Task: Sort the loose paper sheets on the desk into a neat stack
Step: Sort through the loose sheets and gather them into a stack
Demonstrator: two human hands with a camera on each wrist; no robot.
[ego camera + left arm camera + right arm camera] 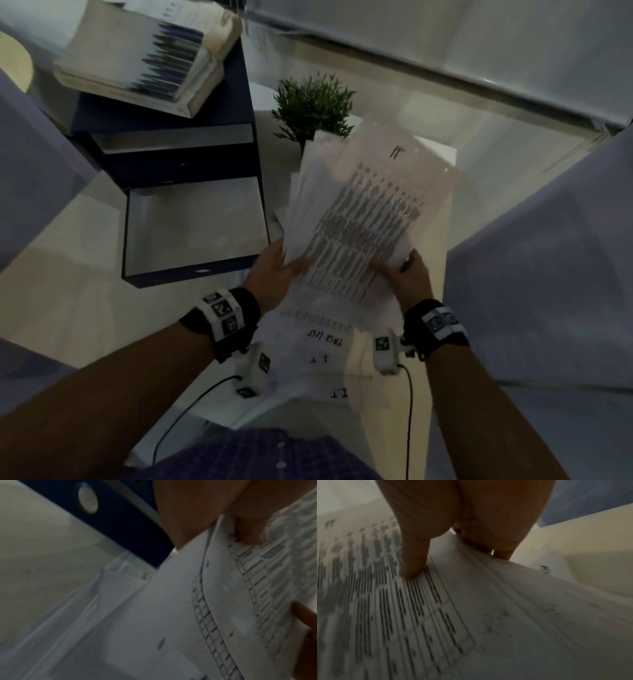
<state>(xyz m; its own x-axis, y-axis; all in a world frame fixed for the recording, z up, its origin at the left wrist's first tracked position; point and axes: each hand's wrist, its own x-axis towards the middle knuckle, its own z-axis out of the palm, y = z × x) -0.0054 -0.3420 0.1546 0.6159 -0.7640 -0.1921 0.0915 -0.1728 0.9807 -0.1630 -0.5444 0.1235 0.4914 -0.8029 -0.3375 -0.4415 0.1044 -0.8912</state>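
A fanned bundle of printed paper sheets (363, 219) is lifted above the desk, its top sheet covered in a dense table of text. My left hand (279, 270) grips the bundle's near left corner, thumb on top. My right hand (406, 274) pinches the near right corner, thumb (412, 566) pressed on the printed sheet (385, 608) and fingers underneath. More loose sheets (318, 349) with handwriting lie flat on the desk below my wrists. In the left wrist view a gridded sheet (240, 595) curves over the flat ones (145, 615).
A dark blue drawer unit (178, 161) stands to the left, its lowest drawer (195, 229) pulled out. A thick pile of papers (137, 58) lies on top of it. A small green plant (313, 106) stands behind the held sheets. The pale desk (68, 291) extends left.
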